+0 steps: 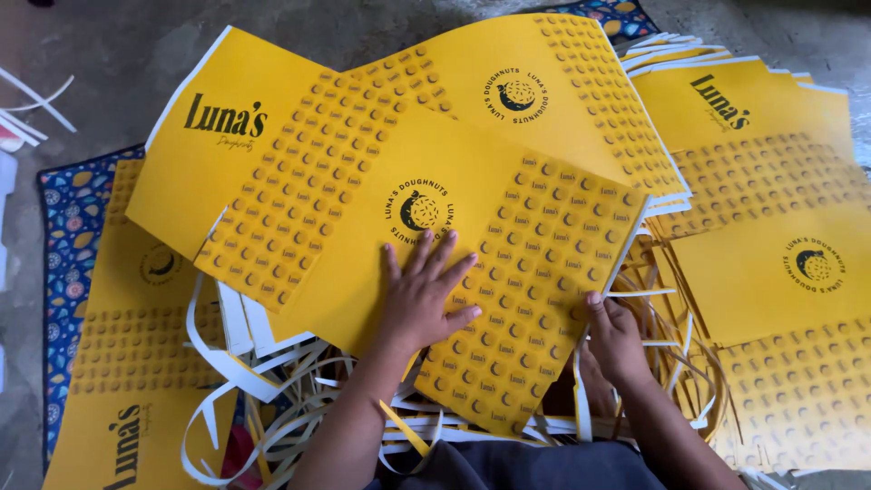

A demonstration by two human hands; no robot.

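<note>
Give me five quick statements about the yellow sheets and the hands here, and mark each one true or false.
1. The left hand lies flat, fingers spread, on the top yellow sheet. True.
2. The right hand holds scissors. False: it grips the sheet's right edge, no tool in view.
3. White paper strips lie under the sheets. True.
4. The sheets are plain blue. False: they are yellow with dark print and a round emblem.
5. A patterned blue mat shows at the left. True.
</note>
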